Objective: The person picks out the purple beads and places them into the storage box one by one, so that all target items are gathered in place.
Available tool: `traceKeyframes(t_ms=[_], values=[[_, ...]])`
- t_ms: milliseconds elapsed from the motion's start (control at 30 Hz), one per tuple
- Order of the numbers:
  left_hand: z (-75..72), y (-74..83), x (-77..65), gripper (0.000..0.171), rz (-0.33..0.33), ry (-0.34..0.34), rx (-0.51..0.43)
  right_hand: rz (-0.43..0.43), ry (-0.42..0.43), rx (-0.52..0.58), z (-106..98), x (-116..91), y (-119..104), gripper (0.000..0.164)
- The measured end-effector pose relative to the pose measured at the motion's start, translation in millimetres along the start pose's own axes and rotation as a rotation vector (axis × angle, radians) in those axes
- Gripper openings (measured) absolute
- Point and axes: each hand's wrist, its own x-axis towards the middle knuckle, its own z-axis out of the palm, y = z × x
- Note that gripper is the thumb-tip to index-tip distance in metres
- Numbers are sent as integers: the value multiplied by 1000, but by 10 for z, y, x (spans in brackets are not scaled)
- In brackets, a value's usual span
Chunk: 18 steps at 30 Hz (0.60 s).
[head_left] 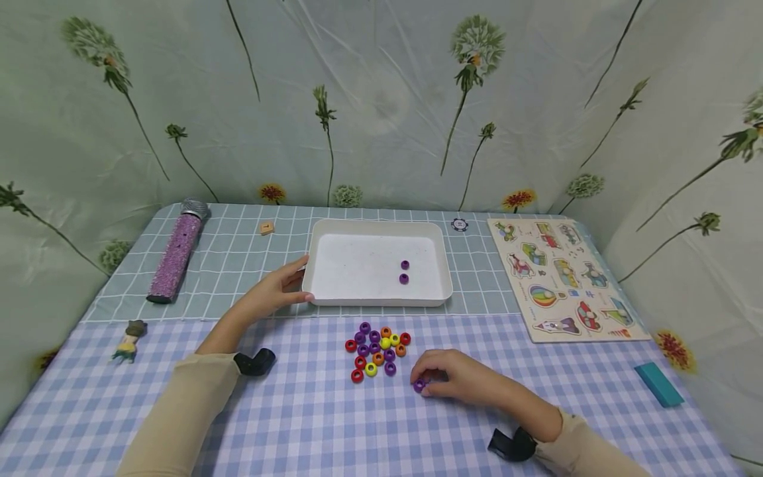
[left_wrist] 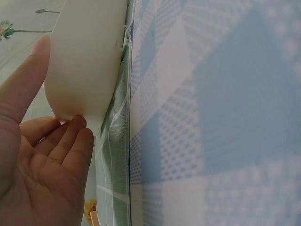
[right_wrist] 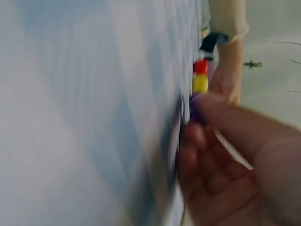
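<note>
Your right hand [head_left: 456,379] is pinching a round purple plastic bead [head_left: 420,384], ideally lightly; left hand [head_left: 272,289] gripping a rectangular white plastic tray [head_left: 360,268]

Glittery pink microphone [head_left: 174,258], wooden picture puzzle [head_left: 563,285], teal block [head_left: 659,384]

The tray [head_left: 352,265] lies far-middle, 2 beads [head_left: 404,279] in its right half. A bead cluster [head_left: 385,343] lies on its near side. The microphone [head_left: 175,258] and, nearer, the figurine [head_left: 127,346] lie left; the puzzle board [head_left: 551,271] and, nearer, the block [head_left: 658,384] lie right.
</note>
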Motion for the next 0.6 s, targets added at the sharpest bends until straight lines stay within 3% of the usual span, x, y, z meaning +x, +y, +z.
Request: traceKeyframes(t_ms=[133,400,500,600], values=[[7,11,3,87,0,-1,-8,-2,128,51,-149,68,-29,20],[7,12,10,86,6,8,-22,-1,524,223,-557,484,109,26],[12,13,16,86,4,9,-24,61,587,217,-669,691,175,24],[14,8,18,85,11,3,-29,159,592,176,-738,882,248,21]])
